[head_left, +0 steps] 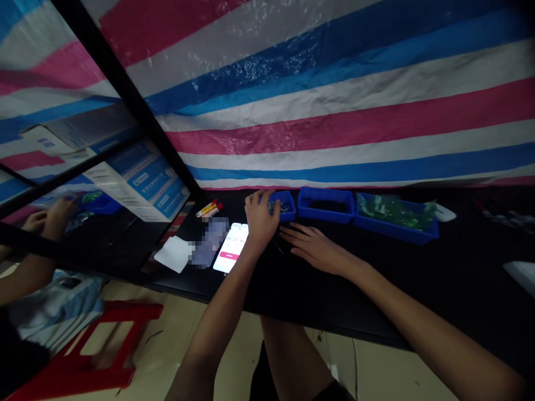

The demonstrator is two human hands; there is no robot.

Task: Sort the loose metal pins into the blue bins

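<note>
My left hand [259, 217] is at the left end of a small blue bin [291, 207], its thumb and fingers apart over the opening. Small metal pieces [284, 206] lie in that bin, partly hidden by the hand. I see no piece between these fingers. Palm down on the black table [317, 295], my right hand [313, 248] has its fingers stretched out just in front of the bin. Near its fingertips lies a thin dark piece [279, 246], too small to name.
A second blue bin [326, 213] and one with green plastic bags [395, 214] stand to the right. On the left are a lit phone [230, 253], white paper [174, 254], glue-like tubes [209, 208] and boxes [144, 181]. Another person's arm [35, 273] is beyond the black frame.
</note>
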